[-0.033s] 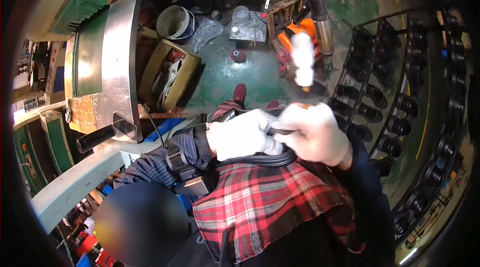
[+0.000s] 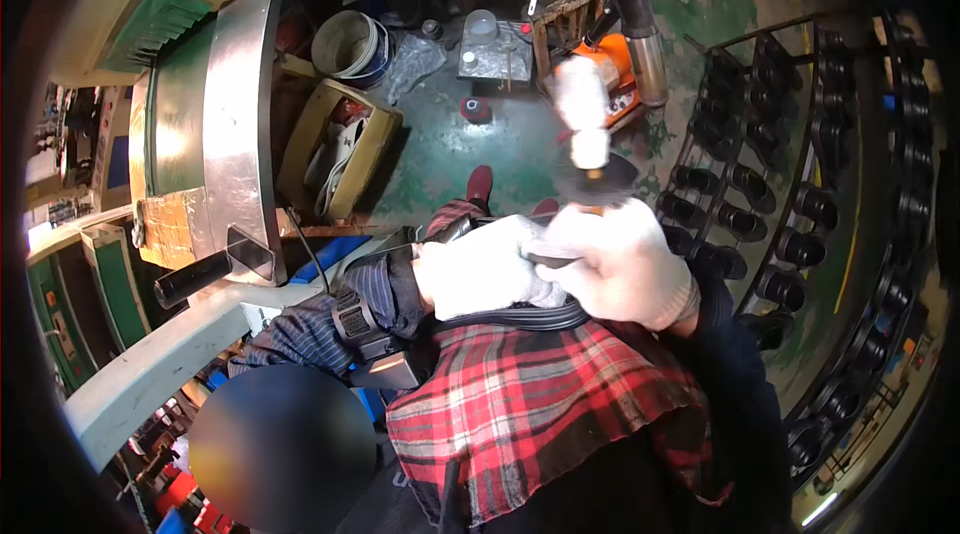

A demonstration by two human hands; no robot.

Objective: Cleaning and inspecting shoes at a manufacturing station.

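My left hand (image 2: 485, 269), in a white knit glove, is closed over a black shoe (image 2: 535, 317); only its ridged sole edge and a bit of dark upper show. Close against it, my right hand (image 2: 625, 264), gloved too, grips a tool with a fluffy white head (image 2: 580, 94) and a black disc (image 2: 607, 181) below that. Motion blurs this tool, so its exact kind is unclear, and the fist hides its lower end. The right fingertips meet the shoe's dark upper beside the left fingers. Under both hands a red plaid cloth (image 2: 500, 389) covers my lap.
Racks of black shoes (image 2: 745, 224) stand at the right. Ahead are an orange machine (image 2: 620, 64), a metal tray (image 2: 490, 64), a bucket (image 2: 350, 46) and an opened cardboard box (image 2: 345, 154). A steel-edged bench (image 2: 235, 124) and a grey beam (image 2: 170, 364) lie left.
The white-headed tool has swung left and slightly down, uncovering more of the orange machine. My right hand has shifted slightly left and up; my left hand stays nearly still on the shoe.
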